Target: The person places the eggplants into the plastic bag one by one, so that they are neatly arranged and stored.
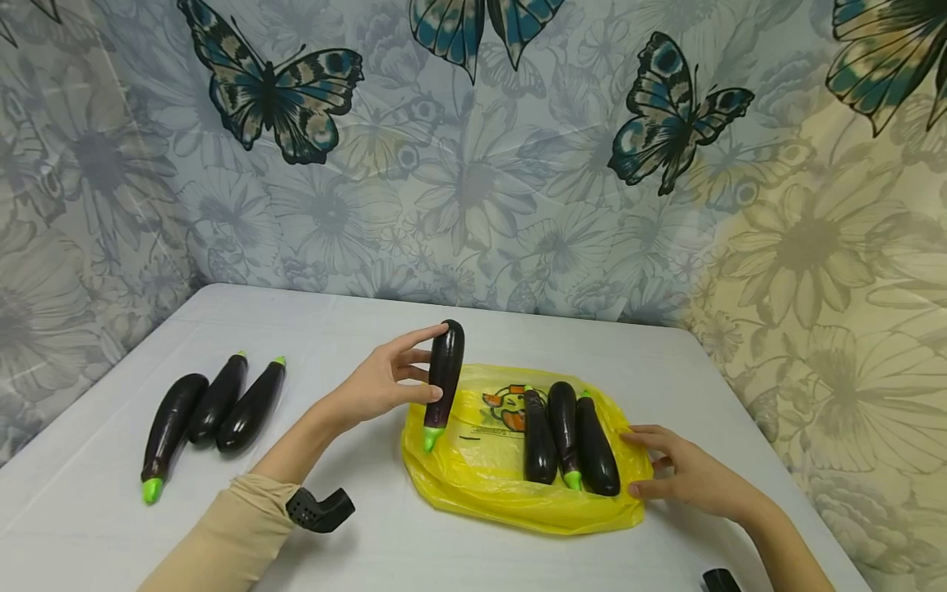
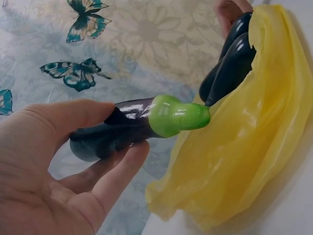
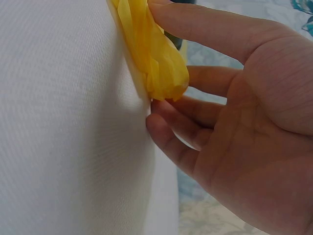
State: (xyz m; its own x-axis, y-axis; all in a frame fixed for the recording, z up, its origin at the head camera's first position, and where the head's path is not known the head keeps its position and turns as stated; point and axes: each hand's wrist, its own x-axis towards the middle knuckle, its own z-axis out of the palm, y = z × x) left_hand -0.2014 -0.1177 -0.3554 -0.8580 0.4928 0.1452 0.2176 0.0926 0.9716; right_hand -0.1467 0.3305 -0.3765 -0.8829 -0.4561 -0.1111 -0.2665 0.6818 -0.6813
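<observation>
My left hand (image 1: 381, 385) grips a dark purple eggplant (image 1: 446, 362) between thumb and fingers. Raised over the left part of a yellow plastic bag (image 1: 481, 493), this eggplant points its green stem end (image 2: 178, 116) downward. Three more eggplants, among them a middle one (image 1: 562, 423), lie side by side on the right part of the bag. At the bag's right edge, my right hand (image 1: 684, 473) holds the yellow plastic (image 3: 166, 73), with the thumb on one side and fingers on the other.
Three eggplants (image 1: 251, 407) lie together at the left of the white table (image 1: 355, 526). A printed cartoon picture (image 1: 506, 407) shows on the bag. Behind the table hangs a flowered cloth (image 1: 473, 197) with butterflies. A black wrist device (image 1: 321, 510) sits by the left sleeve.
</observation>
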